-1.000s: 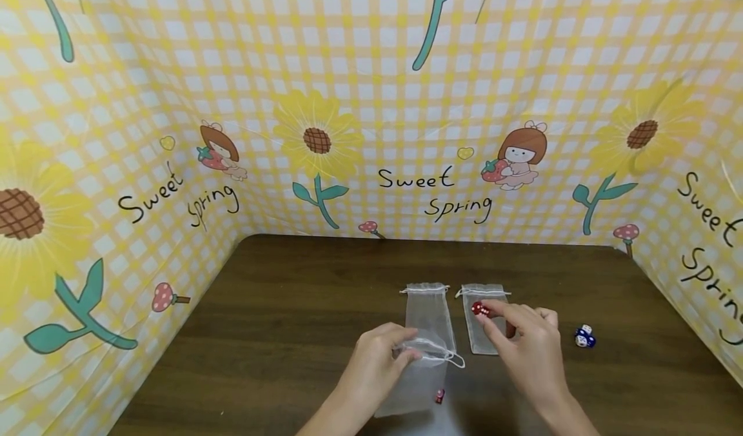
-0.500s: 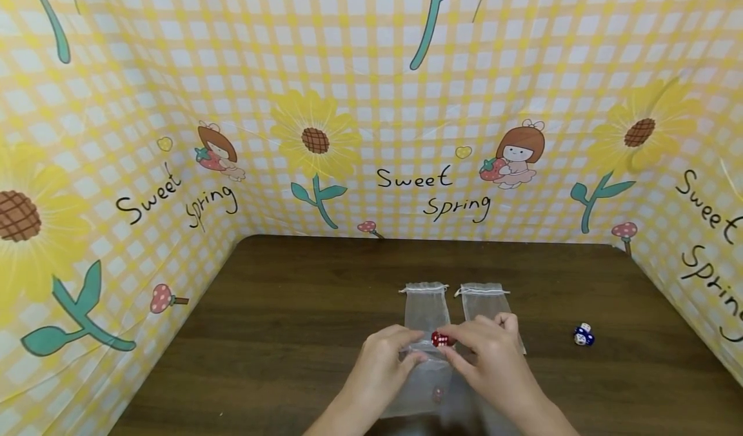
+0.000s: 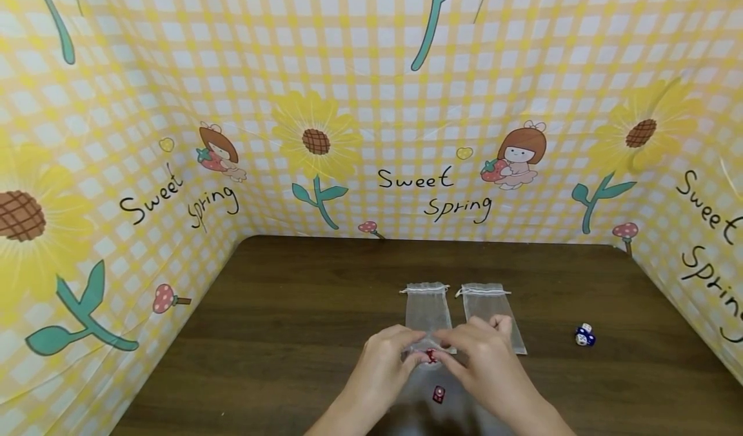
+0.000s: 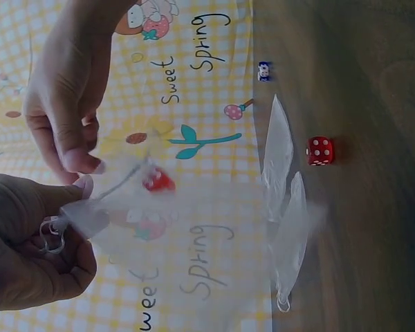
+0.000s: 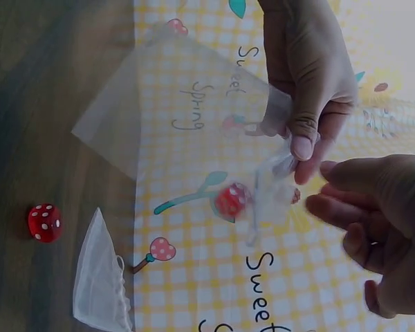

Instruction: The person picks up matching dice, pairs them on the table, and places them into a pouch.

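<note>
My left hand (image 3: 383, 365) pinches a sheer white organza drawstring bag (image 4: 187, 242) near its mouth, and the bag hangs from the fingers in both wrist views. A red die with white dots (image 5: 232, 201) is seen through the mesh, just inside the mouth. Close beside the mouth is my right hand (image 3: 484, 358), its thumb and forefinger apart with nothing between them in the right wrist view (image 5: 384, 221). Below the hands a second red die (image 3: 439, 394) lies on the dark wooden table (image 3: 278, 333).
Two more organza bags lie flat beyond the hands, one on the left (image 3: 426, 307) and one on the right (image 3: 487, 304). A small cluster of blue and white dice (image 3: 584, 335) sits to the right. Yellow checked cloth (image 3: 360, 100) surrounds the table's back and sides.
My right hand has moved left from above the right-hand bag to the held bag's mouth and let go of the red die, which is now inside. The left hand stays in place.
</note>
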`<state>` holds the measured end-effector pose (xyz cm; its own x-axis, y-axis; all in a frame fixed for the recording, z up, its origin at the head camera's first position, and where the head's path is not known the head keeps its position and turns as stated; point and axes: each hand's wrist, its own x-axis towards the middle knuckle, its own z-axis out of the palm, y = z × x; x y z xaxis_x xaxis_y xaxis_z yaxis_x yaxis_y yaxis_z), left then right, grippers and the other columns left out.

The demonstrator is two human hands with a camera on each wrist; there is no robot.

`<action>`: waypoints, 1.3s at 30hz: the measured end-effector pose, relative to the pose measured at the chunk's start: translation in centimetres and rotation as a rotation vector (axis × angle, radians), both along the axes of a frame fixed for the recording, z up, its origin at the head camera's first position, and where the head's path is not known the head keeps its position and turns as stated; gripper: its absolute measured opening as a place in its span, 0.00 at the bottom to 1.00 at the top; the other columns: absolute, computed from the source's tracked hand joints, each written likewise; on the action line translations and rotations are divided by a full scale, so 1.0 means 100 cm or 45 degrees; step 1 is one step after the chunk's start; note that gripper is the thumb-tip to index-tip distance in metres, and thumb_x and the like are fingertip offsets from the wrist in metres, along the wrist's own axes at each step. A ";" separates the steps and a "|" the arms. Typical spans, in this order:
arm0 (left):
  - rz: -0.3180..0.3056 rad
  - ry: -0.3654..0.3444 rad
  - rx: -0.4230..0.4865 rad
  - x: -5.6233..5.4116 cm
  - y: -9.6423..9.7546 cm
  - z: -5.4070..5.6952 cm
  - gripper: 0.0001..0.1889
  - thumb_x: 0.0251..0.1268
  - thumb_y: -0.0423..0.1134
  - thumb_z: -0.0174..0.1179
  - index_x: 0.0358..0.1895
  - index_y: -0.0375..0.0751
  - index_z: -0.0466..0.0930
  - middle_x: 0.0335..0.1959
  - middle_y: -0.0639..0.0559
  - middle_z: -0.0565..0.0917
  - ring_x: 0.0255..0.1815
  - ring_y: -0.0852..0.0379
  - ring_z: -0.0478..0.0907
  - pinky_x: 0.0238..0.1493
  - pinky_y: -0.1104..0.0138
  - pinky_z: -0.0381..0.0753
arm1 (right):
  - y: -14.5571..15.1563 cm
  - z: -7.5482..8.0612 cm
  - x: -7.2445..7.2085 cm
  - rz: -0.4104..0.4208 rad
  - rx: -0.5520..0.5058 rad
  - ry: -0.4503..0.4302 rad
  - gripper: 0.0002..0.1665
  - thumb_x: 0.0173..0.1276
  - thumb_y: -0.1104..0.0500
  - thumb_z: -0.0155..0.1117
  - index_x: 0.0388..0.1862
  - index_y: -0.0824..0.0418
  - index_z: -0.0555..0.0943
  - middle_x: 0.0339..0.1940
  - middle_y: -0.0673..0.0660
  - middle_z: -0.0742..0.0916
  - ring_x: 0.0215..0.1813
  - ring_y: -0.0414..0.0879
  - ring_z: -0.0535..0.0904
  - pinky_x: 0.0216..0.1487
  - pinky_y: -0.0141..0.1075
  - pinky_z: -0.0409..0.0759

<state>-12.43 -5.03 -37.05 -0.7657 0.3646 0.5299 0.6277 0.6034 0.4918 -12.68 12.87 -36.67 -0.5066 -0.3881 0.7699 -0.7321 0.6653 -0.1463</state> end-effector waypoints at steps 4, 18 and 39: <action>0.003 0.019 0.028 -0.001 -0.002 0.001 0.13 0.45 0.31 0.70 0.38 0.33 0.84 0.31 0.50 0.83 0.32 0.61 0.79 0.33 0.76 0.77 | 0.006 0.004 -0.004 0.002 -0.152 0.085 0.24 0.66 0.41 0.54 0.32 0.58 0.86 0.23 0.43 0.85 0.23 0.34 0.68 0.35 0.41 0.52; 0.044 0.114 0.237 -0.007 -0.016 0.016 0.15 0.44 0.28 0.69 0.39 0.32 0.84 0.33 0.50 0.84 0.34 0.59 0.80 0.36 0.73 0.79 | 0.021 -0.045 -0.017 -0.171 -0.067 -0.484 0.12 0.42 0.61 0.77 0.30 0.55 0.87 0.15 0.33 0.75 0.21 0.28 0.67 0.35 0.39 0.57; 0.052 0.177 0.306 -0.008 -0.016 0.016 0.16 0.41 0.28 0.70 0.39 0.32 0.84 0.33 0.49 0.84 0.35 0.58 0.81 0.38 0.72 0.79 | -0.005 -0.089 -0.015 -0.132 0.343 -0.810 0.16 0.39 0.52 0.77 0.12 0.44 0.74 0.11 0.32 0.70 0.20 0.31 0.67 0.31 0.41 0.56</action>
<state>-13.20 -6.68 -35.44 -0.6912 0.1861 0.6983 0.6767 0.5057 0.5351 -14.16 12.42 -45.58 -0.8719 -0.4493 0.1948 -0.4897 0.8005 -0.3456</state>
